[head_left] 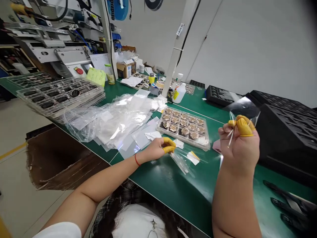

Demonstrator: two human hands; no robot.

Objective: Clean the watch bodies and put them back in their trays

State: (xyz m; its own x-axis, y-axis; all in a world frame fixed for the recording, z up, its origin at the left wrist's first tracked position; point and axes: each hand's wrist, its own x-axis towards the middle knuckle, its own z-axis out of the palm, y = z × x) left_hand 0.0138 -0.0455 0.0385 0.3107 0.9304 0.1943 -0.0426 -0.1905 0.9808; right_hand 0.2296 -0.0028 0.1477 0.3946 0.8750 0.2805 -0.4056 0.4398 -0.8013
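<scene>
My left hand point(158, 148), with yellow finger cots on its thumb and fingers, is closed in a pinch over the green table. From its fingertips a clear plastic strip point(182, 163) hangs down to the right. Raised at the right, my right hand point(239, 138) also wears yellow finger cots and pinches a clear plastic film point(244, 107), which stands up above the fingers. Just beyond my left hand lies a clear tray point(204, 142) holding several round, gold-coloured watch-like parts point(183, 123). A small white paper scrap with a yellow edge point(193, 158) rests between the hands.
Crumpled clear plastic bags point(121, 119) and flat sheets cover the table's left part, beside stacked trays point(61, 94). A white bottle point(179, 93) stands by the post. Black foam trays point(289, 132) line the right; black tools point(289, 201) lie nearer. An open cardboard box point(56, 158) sits below the edge.
</scene>
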